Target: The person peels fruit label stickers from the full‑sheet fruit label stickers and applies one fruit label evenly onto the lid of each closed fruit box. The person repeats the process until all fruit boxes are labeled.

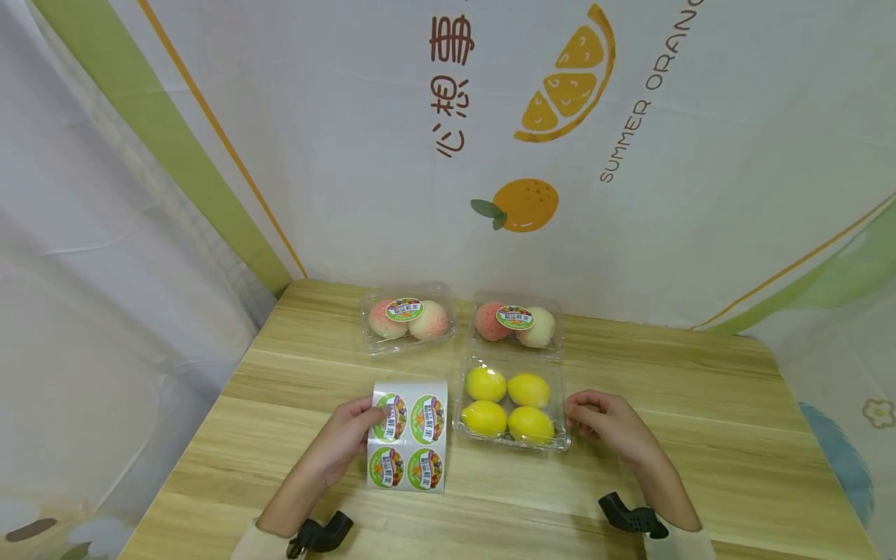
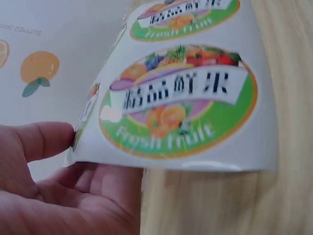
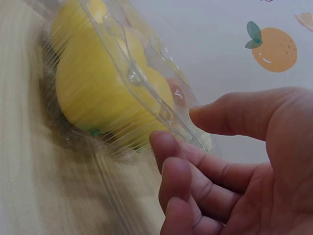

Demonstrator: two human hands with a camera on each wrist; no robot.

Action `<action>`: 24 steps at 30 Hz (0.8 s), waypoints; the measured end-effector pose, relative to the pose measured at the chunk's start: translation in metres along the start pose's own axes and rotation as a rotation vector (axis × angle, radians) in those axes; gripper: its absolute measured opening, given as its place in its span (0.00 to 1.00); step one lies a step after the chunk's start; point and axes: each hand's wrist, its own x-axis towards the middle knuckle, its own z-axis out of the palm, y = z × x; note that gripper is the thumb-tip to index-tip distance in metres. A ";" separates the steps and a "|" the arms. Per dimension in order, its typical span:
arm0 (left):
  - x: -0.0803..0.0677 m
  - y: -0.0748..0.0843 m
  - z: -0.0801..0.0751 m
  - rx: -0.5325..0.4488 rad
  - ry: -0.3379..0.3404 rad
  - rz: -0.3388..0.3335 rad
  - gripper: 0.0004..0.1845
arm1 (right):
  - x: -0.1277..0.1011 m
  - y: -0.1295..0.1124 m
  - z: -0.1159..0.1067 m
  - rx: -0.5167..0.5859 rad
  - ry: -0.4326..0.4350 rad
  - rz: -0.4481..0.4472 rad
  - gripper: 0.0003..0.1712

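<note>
My left hand (image 1: 344,435) pinches the left edge of a sheet of stickers (image 1: 442,432), thumb on top and fingers beneath. In the left wrist view the sheet (image 2: 266,122) bends, showing oval green labels that read "Fresh fruit". A clear plastic box (image 1: 458,424) holding several yellow lemons (image 1: 530,425) sits on the table to the right of the sheet. My right hand (image 1: 607,420) is at the box's right side, its fingertips right at the plastic edge. In the right wrist view the thumb (image 3: 215,115) stands apart from the loosely bent fingers (image 3: 176,176), with nothing between them.
Two more clear boxes stand at the back of the wooden table (image 1: 280,381), each holding two peaches under an oval label: the left box (image 1: 448,336) and the right box (image 1: 558,342). Behind the table hangs a white printed curtain (image 1: 364,155).
</note>
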 end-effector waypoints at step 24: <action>-0.009 0.048 0.016 -0.056 -0.050 0.102 0.26 | 0.000 0.000 -0.001 -0.019 -0.005 -0.014 0.16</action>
